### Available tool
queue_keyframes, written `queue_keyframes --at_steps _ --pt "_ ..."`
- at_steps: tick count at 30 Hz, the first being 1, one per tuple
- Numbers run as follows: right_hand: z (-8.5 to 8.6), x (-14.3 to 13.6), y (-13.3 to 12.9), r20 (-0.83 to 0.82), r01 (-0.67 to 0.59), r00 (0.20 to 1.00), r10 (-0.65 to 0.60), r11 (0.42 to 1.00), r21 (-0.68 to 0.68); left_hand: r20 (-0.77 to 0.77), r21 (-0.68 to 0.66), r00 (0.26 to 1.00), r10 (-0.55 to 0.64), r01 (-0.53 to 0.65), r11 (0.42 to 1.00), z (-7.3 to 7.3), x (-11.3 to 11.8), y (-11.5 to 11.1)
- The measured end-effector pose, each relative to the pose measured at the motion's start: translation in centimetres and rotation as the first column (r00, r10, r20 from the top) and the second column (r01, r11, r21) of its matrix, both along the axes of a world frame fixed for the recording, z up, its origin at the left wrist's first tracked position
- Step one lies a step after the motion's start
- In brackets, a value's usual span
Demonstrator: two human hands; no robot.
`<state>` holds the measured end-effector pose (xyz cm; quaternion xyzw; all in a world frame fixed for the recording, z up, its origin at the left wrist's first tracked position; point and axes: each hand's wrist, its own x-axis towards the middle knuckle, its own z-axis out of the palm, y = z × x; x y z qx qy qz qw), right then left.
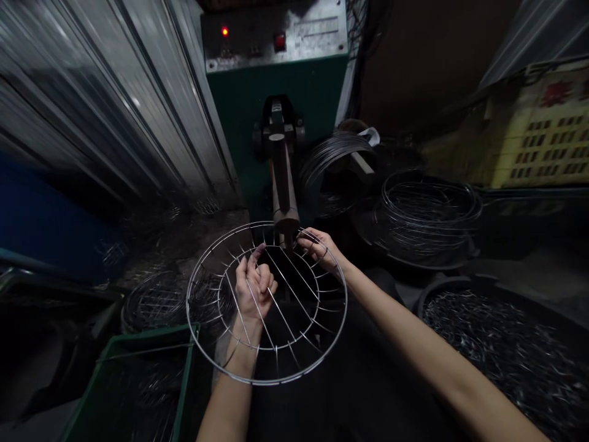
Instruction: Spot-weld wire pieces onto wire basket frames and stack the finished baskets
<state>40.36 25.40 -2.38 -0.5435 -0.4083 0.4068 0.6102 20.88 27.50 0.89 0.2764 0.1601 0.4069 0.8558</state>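
Right hand pinched the far side of the round wire rack, beside the spot welder's metal arm.
From the head view, the left hand curled beneath the rack's parallel wires, its grip impossible to tell; a tub of wire pieces stood right.

No legible lettering on the control panel or yellow crate.
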Motion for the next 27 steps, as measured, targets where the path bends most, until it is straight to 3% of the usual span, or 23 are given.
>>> queue_keyframes --at_steps 8,14,20,23,27 --pt "-0.2 -0.1 0.0 -0.001 0.013 1.0 -0.013 1.0 -0.008 -0.017 0.014 1.0 0.011 -0.011 1.0 0.3 -0.1 -0.2" --pt "0.1 -0.7 0.4 -0.16 0.004 0.987 0.01 0.996 0.09 -0.032 0.003 0.999 0.001 -0.001 1.0 0.8 -0.2 -0.3" --pt "-0.5 0.2 -2.4 -0.295 0.053 0.955 -0.042 0.998 0.029 -0.032 0.029 0.998 0.051 -0.05 0.998 0.8 -0.2 -0.6" --pt "-0.8 0.0 -3.2 -0.242 0.069 0.968 -0.059 0.997 0.03 -0.01 0.038 0.997 0.078 -0.077 0.996 0.7 -0.5 -0.7" --pt "-0.4 -0.8 -1.9 -0.124 0.082 0.99 -0.074 0.995 0.059 0.005 0.058 0.992 0.122 -0.122 0.991 0.5 -0.6 -0.3"
